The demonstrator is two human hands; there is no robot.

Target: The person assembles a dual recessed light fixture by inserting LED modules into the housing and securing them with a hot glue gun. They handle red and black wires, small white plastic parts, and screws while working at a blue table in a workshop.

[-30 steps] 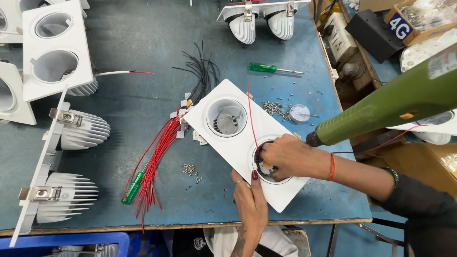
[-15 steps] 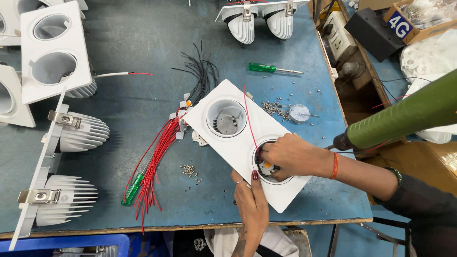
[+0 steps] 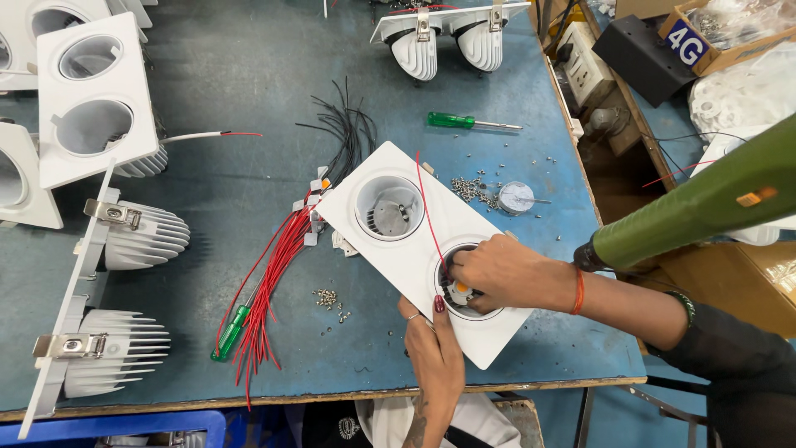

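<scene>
A white twin-hole lamp housing (image 3: 412, 253) lies slanted on the blue table. My right hand (image 3: 507, 274) reaches into its lower round opening, fingertips pinching a thin red wire (image 3: 426, 207) beside a small yellow part (image 3: 462, 288). The wire runs up across the housing. My left hand (image 3: 435, 353) grips the housing's near edge, thumb on top. The upper opening (image 3: 389, 207) shows a grey finned base inside.
A green power screwdriver (image 3: 705, 203) hangs at the right over my forearm. A bundle of red wires (image 3: 274, 274), black wires (image 3: 344, 124), two green screwdrivers (image 3: 460, 121) (image 3: 230, 332), loose screws (image 3: 473, 189) and a round tin (image 3: 517, 197) surround the housing. Finned white lamps (image 3: 124, 236) line the left.
The green power screwdriver at the right has swung a little up and away. Both hands stay on the housing, almost still.
</scene>
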